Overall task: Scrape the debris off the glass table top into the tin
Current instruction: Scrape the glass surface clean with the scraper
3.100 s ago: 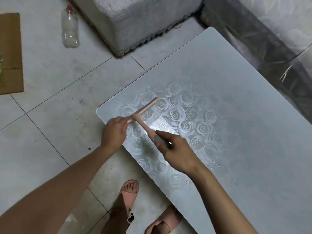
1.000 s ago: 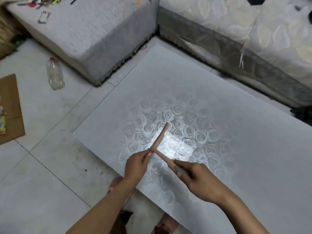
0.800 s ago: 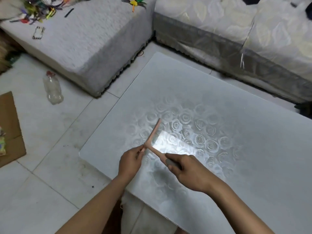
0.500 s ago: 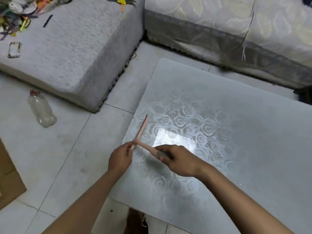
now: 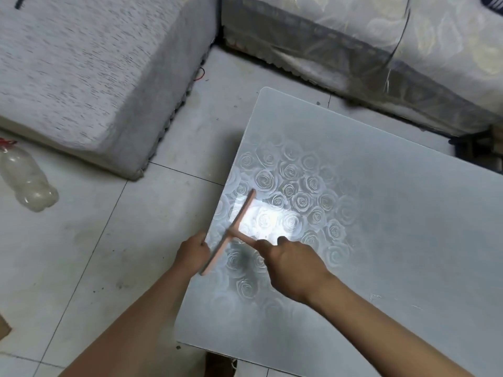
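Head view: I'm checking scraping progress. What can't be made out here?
- The tin: nowhere in the head view.
- Any debris on the glass table top: too small, lost in glare.
- Grip of the left hand: hidden by the squeegee blade.
- Its handle: covered by the right hand.

The glass table top (image 5: pixel 394 240) fills the centre and right of the frame, above the floor (image 5: pixel 81 254). The scraper (image 5: pixel 234 229) lies at its left edge, between the left hand (image 5: pixel 192 254) and the right hand (image 5: pixel 294 265). A bottle (image 5: pixel 25 180) lies far left, a cushioned block (image 5: pixel 95 63) upper left, and a sofa (image 5: pixel 381 36) upper right.
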`<state>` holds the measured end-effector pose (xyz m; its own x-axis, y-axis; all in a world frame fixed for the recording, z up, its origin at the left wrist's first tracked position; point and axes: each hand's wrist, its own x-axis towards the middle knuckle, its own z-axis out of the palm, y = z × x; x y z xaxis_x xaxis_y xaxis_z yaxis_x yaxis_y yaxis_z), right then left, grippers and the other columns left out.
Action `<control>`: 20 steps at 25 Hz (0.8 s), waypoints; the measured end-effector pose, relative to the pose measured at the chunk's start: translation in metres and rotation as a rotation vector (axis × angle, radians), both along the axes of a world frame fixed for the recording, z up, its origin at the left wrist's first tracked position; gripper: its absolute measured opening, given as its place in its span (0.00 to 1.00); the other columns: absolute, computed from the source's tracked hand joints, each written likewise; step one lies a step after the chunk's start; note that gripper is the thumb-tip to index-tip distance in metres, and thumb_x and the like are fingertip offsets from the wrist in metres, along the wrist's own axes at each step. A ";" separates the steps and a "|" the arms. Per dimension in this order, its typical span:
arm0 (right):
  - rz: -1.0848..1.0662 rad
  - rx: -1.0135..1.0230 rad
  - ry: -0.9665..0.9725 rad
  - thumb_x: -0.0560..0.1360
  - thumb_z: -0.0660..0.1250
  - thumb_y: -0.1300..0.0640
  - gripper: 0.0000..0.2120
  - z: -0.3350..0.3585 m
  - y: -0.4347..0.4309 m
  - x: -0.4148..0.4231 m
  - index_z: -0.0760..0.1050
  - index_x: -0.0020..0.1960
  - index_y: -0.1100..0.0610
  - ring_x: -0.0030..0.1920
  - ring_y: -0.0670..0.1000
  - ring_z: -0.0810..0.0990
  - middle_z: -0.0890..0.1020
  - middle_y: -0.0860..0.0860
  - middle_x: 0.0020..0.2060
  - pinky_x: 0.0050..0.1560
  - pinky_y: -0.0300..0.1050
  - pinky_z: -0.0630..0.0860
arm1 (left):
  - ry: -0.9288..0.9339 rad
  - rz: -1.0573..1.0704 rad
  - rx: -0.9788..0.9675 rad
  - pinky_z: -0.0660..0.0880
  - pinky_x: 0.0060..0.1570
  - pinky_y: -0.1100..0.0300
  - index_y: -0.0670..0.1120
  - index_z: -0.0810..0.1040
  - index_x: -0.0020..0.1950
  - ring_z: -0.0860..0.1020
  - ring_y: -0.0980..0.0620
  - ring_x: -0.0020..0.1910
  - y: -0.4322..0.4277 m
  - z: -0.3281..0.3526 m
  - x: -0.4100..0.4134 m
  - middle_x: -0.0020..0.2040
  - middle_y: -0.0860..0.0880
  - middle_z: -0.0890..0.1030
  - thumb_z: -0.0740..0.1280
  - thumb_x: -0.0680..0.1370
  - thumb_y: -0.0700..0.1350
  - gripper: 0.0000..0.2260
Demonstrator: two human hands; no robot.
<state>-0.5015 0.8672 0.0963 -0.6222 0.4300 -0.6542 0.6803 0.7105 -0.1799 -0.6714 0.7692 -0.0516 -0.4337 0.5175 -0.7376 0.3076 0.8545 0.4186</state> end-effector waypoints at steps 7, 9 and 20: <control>-0.101 0.072 -0.015 0.74 0.55 0.63 0.34 0.009 -0.018 0.031 0.51 0.77 0.46 0.43 0.58 0.75 0.74 0.57 0.49 0.39 0.46 0.64 | -0.071 0.094 -0.004 0.74 0.54 0.53 0.49 0.81 0.51 0.77 0.44 0.49 0.001 -0.006 -0.005 0.49 0.47 0.82 0.58 0.76 0.37 0.14; -0.098 0.076 0.016 0.74 0.55 0.63 0.35 0.013 -0.015 0.026 0.50 0.77 0.43 0.41 0.59 0.73 0.73 0.56 0.47 0.39 0.46 0.64 | -0.176 0.217 0.022 0.75 0.58 0.51 0.46 0.82 0.54 0.78 0.44 0.51 0.002 -0.007 -0.011 0.50 0.47 0.81 0.61 0.78 0.40 0.11; 0.014 0.094 0.021 0.75 0.55 0.63 0.30 0.018 -0.026 0.016 0.58 0.75 0.49 0.51 0.58 0.78 0.75 0.58 0.53 0.41 0.46 0.64 | 0.025 0.066 -0.039 0.67 0.45 0.55 0.50 0.69 0.37 0.68 0.46 0.44 -0.011 0.000 -0.009 0.42 0.44 0.74 0.58 0.76 0.37 0.11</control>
<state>-0.4851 0.8412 0.1140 -0.6417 0.4803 -0.5979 0.6670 0.7343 -0.1259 -0.6806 0.7578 -0.0516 -0.4846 0.4578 -0.7454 0.2597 0.8890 0.3771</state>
